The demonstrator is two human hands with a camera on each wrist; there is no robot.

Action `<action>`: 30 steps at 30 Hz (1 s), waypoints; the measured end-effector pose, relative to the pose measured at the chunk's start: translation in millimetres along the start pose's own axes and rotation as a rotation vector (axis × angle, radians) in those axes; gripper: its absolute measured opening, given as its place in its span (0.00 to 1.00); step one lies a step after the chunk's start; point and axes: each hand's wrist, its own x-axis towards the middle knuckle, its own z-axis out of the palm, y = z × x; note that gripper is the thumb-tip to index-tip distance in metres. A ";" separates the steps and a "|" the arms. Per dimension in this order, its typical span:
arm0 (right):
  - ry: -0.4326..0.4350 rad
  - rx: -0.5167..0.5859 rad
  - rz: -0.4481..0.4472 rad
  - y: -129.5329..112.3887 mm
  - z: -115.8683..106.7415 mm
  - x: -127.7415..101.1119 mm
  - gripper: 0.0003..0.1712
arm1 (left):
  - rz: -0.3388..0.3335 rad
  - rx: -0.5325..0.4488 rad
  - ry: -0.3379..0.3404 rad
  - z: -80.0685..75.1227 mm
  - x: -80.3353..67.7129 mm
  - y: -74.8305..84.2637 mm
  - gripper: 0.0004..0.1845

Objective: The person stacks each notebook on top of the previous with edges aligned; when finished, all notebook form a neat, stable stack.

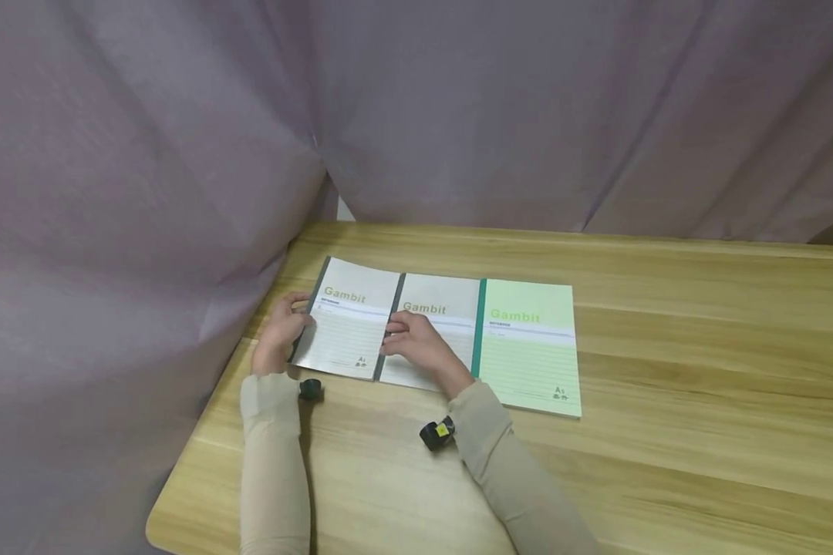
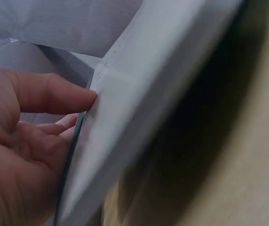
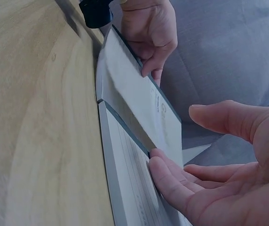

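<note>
Left hand point(image 1: 281, 333) pinches the dark spine of the left notebook point(image 1: 347, 331), thumb over the cover and other fingers beyond the edge, left of centre in the head frame. That notebook bows a little. Right hand point(image 1: 423, 343), near the middle of the frame, is spread fairly wide: its thumb stands clear, while its fingertips rest at the seam where the left notebook meets the middle notebook point(image 1: 439, 289). Right of these lies the green notebook point(image 1: 531, 362), just beside the middle one; all three covers read "Gambit". They lie in a row on the wood-grain table point(image 1: 701, 385). Grey-purple curtain point(image 1: 458, 116) fills the top and left of the frame, and beige sleeves point(image 1: 274, 470) come up from the bottom edge.
</note>
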 end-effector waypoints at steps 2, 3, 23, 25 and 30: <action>-0.006 0.008 -0.011 0.5 1.5 0.6 0.41 | 0.005 -0.030 0.028 -2.0 -1.0 0.8 0.35; -0.007 0.011 -0.016 0.3 2.4 0.9 0.41 | 0.003 -0.041 0.037 -3.5 -1.6 1.5 0.35; 0.178 0.096 0.000 -9.6 6.2 6.4 0.38 | 0.080 -0.176 -0.122 -5.3 -0.1 14.6 0.33; 0.194 0.107 -0.006 -9.8 4.7 6.2 0.38 | 0.076 -0.186 -0.137 -2.5 0.6 15.2 0.33; 0.224 0.109 -0.009 -11.1 -2.0 6.1 0.37 | 0.079 -0.200 -0.169 4.9 0.1 19.5 0.34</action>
